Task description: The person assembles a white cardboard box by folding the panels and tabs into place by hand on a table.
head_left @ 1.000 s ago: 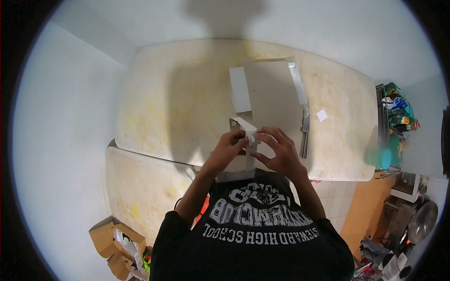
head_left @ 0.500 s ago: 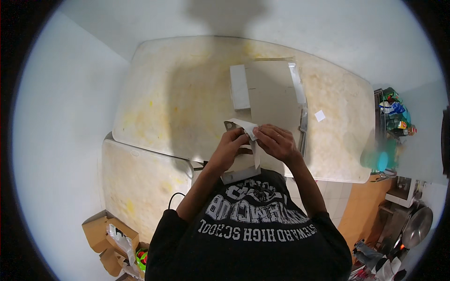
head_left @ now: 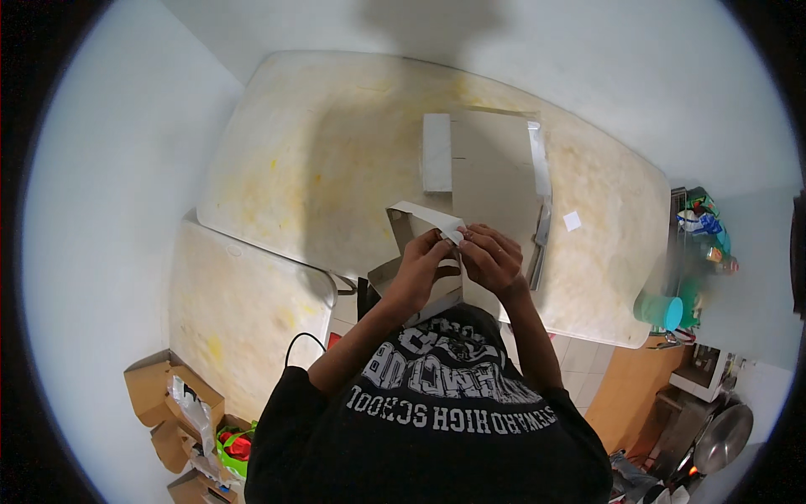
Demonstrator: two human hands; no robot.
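The left forearm (head_left: 363,333) slants up and to the right; the right forearm (head_left: 536,340) rises more steeply and leans left, so the two converge. Both wrists (head_left: 513,291) look nearly straight. The left hand (head_left: 424,270) is bent into a grip, its thumb (head_left: 440,249) pointing toward the other hand and its lower fingers (head_left: 449,271) curled beneath. The right hand (head_left: 494,259) sits just beside it and slightly farther forward, back upward, knuckles bent, its fingertips (head_left: 467,236) gathered in a pinch and turned left.
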